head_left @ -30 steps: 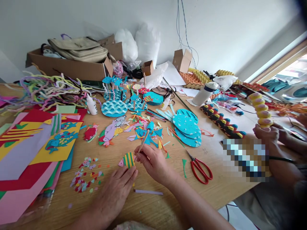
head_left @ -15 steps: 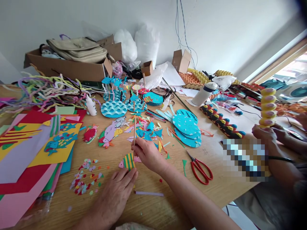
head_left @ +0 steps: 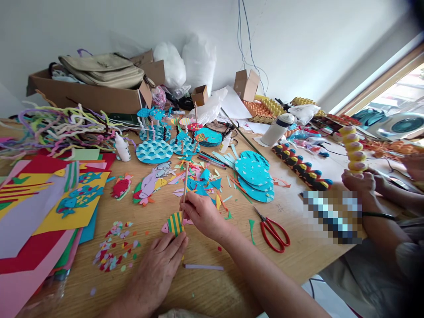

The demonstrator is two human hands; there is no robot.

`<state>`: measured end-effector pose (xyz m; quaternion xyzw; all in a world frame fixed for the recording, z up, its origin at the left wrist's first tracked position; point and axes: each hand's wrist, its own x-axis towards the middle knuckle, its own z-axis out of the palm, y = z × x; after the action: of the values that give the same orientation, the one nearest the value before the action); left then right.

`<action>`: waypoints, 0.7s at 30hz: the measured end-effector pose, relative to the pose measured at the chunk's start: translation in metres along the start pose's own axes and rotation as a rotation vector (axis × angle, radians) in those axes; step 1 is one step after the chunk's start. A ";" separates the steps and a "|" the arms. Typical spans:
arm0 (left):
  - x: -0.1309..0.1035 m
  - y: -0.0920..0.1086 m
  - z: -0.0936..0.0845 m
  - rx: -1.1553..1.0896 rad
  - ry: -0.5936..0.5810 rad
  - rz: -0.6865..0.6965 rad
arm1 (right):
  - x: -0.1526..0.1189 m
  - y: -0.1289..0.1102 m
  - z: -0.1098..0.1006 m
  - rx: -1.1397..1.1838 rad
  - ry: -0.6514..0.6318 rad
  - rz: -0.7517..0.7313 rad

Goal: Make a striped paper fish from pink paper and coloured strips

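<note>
A thin wooden stick (head_left: 186, 181) stands nearly upright in my right hand (head_left: 202, 215), whose fingers are closed round its lower part. Its lower end comes down by a small paper fish (head_left: 175, 224) with green and yellow stripes and a pink head; whether the tip touches the fish is hard to see. My left hand (head_left: 159, 260) lies flat on the table, fingertips at the fish's lower edge. A lilac paper strip (head_left: 203, 266) lies just right of that hand. Small paper bits (head_left: 115, 247) are scattered to its left, and red-handled scissors (head_left: 272, 232) rest on the right.
Coloured paper sheets (head_left: 29, 238) cover the left side. A glue bottle (head_left: 122, 148), blue wave discs (head_left: 154, 151) and blue discs (head_left: 254, 172) stand or lie farther back. At right, another person's hands (head_left: 359, 183) hold a yellow padded piece (head_left: 354, 150).
The view has shifted slightly, moving most things a little left in the picture. My hands keep nearly the same pose; the other person's yellow piece is lower and tilted.
</note>
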<state>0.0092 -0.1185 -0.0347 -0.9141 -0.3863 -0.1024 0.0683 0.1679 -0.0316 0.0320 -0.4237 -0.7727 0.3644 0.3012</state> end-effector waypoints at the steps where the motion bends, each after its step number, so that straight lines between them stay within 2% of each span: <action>1: 0.000 0.000 0.000 0.001 0.012 0.004 | 0.001 0.001 0.001 0.013 -0.003 0.006; 5: -0.001 0.000 0.001 0.004 0.016 0.000 | 0.012 0.006 0.004 0.004 0.006 0.018; 9: -0.002 0.001 0.003 -0.009 -0.032 -0.028 | 0.021 0.009 0.002 -0.047 0.032 0.000; 13: -0.003 0.002 0.005 -0.002 -0.022 -0.039 | 0.017 0.005 -0.001 -0.039 0.057 -0.039; 17: -0.003 0.001 0.005 -0.006 -0.007 -0.017 | 0.011 0.003 0.001 -0.023 0.005 -0.014; 21: -0.003 0.001 0.004 0.003 -0.028 -0.026 | 0.017 0.007 0.004 -0.049 0.018 0.000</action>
<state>0.0086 -0.1209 -0.0390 -0.9102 -0.3993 -0.0898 0.0629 0.1606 -0.0150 0.0265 -0.4341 -0.7786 0.3415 0.2979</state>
